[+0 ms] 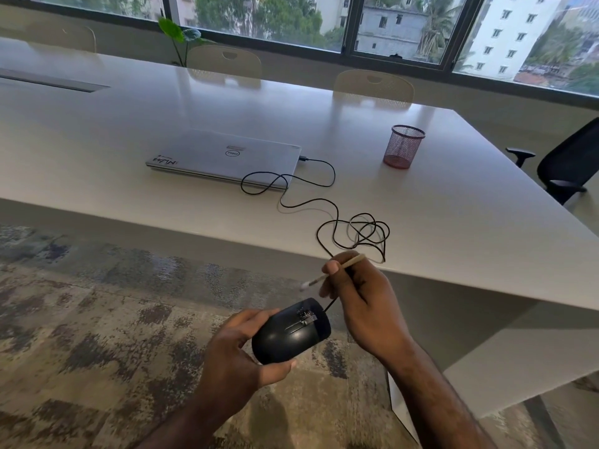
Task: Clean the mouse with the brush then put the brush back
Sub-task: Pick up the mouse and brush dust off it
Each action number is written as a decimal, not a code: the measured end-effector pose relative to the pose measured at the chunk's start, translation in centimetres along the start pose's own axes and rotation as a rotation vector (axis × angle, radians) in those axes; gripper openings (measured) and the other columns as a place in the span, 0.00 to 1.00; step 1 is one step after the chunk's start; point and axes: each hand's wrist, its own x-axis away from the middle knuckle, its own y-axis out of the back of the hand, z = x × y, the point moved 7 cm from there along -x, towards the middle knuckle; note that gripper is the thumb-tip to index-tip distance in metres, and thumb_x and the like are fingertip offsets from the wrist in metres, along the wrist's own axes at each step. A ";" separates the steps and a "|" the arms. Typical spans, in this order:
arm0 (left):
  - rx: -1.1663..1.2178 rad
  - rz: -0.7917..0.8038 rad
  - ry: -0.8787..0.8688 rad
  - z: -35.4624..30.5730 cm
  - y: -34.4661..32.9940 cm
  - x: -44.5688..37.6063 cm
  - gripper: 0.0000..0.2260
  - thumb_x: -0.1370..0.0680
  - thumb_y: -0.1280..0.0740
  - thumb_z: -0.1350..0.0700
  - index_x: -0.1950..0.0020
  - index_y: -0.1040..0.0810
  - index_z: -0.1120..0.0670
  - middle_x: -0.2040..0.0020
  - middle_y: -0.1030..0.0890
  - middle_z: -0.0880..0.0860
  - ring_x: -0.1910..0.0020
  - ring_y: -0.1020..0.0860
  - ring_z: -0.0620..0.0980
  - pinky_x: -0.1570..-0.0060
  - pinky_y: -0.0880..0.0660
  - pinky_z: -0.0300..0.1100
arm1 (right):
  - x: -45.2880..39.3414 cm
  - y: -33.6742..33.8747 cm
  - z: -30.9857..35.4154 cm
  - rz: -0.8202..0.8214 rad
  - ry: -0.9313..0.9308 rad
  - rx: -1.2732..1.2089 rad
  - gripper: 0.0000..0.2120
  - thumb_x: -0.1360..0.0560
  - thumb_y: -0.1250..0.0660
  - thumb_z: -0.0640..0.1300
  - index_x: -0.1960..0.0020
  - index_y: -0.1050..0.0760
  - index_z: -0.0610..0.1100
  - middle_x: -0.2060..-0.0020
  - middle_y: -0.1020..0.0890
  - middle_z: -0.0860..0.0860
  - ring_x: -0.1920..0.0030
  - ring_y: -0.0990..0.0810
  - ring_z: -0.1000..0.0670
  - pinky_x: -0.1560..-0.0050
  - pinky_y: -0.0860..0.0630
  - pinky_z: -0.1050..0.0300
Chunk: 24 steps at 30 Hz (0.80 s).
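Note:
My left hand (233,354) grips a black wired mouse (290,332) below the table's front edge, over the carpet. Pale specks of dirt sit around its scroll wheel. A thin wooden-handled brush (334,270) is pinched in my right hand (359,303), just above and to the right of the mouse. Its white tip points left and is clear of the mouse. The mouse's black cable (353,231) loops over the table to a shut silver laptop (227,158).
A red mesh pen holder (403,146) stands on the white table (453,222), right of the laptop. Beige chairs line the far side, and a black office chair (567,163) sits at the right end. Patterned carpet lies below.

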 end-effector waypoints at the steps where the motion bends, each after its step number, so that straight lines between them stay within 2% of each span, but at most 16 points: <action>1: -0.002 -0.002 -0.003 0.0 0.0 0.0 0.31 0.44 0.19 0.45 0.43 0.21 0.28 0.43 0.20 0.38 0.44 0.21 0.40 0.52 0.29 0.24 | 0.0 0.0 0.1 -0.003 0.006 -0.007 0.09 0.17 0.38 0.46 0.52 0.23 0.44 0.65 0.16 0.49 0.62 0.17 0.50 0.57 0.20 0.51; 5: -0.006 -0.008 0.000 0.2 -0.2 -0.1 0.32 0.44 0.20 0.44 0.42 0.23 0.26 0.42 0.20 0.37 0.43 0.21 0.41 0.50 0.29 0.25 | 0.2 0.6 0.3 -0.051 0.012 -0.082 0.12 0.18 0.38 0.50 0.55 0.23 0.45 0.69 0.20 0.50 0.68 0.22 0.54 0.65 0.24 0.63; 9: 0.003 -0.010 -0.002 0.3 -0.3 -0.1 0.32 0.44 0.20 0.43 0.42 0.23 0.25 0.42 0.20 0.36 0.43 0.21 0.39 0.48 0.29 0.24 | 0.0 0.1 0.3 0.026 -0.026 0.007 0.12 0.17 0.38 0.50 0.56 0.24 0.47 0.70 0.22 0.52 0.68 0.23 0.53 0.65 0.25 0.56; 12: -0.002 -0.002 0.004 0.4 -0.4 -0.2 0.32 0.44 0.20 0.43 0.43 0.23 0.25 0.42 0.20 0.36 0.43 0.22 0.40 0.49 0.29 0.24 | -0.1 -0.2 0.6 0.070 -0.017 0.034 0.10 0.17 0.37 0.47 0.54 0.23 0.45 0.66 0.18 0.48 0.63 0.18 0.48 0.57 0.20 0.45; 15: -0.001 0.004 0.006 0.4 -0.3 -0.4 0.32 0.44 0.19 0.45 0.43 0.22 0.26 0.43 0.20 0.37 0.43 0.21 0.41 0.50 0.29 0.24 | 0.0 0.2 0.9 0.015 0.017 -0.011 0.09 0.17 0.38 0.46 0.53 0.23 0.45 0.64 0.17 0.48 0.61 0.17 0.50 0.55 0.21 0.51; 18: 0.002 0.008 0.020 0.5 -0.3 -0.4 0.32 0.44 0.19 0.44 0.43 0.22 0.27 0.43 0.20 0.38 0.43 0.21 0.42 0.50 0.27 0.27 | 0.0 0.5 0.8 -0.012 0.023 -0.032 0.11 0.17 0.38 0.48 0.55 0.23 0.44 0.68 0.21 0.46 0.66 0.21 0.49 0.63 0.25 0.58; 22: 0.020 0.011 0.014 0.2 -0.4 -0.5 0.31 0.43 0.19 0.45 0.43 0.21 0.28 0.44 0.19 0.38 0.44 0.20 0.43 0.50 0.25 0.31 | -0.1 -0.4 0.5 0.097 -0.015 0.052 0.12 0.17 0.38 0.49 0.56 0.24 0.45 0.70 0.22 0.51 0.68 0.23 0.54 0.65 0.26 0.56; 24: 0.033 0.012 0.015 0.2 -0.4 -0.6 0.31 0.43 0.18 0.46 0.43 0.20 0.30 0.44 0.19 0.39 0.44 0.20 0.44 0.49 0.25 0.36 | -0.2 -0.5 0.8 0.114 -0.002 0.062 0.11 0.17 0.38 0.48 0.54 0.24 0.44 0.67 0.18 0.49 0.65 0.19 0.51 0.61 0.21 0.49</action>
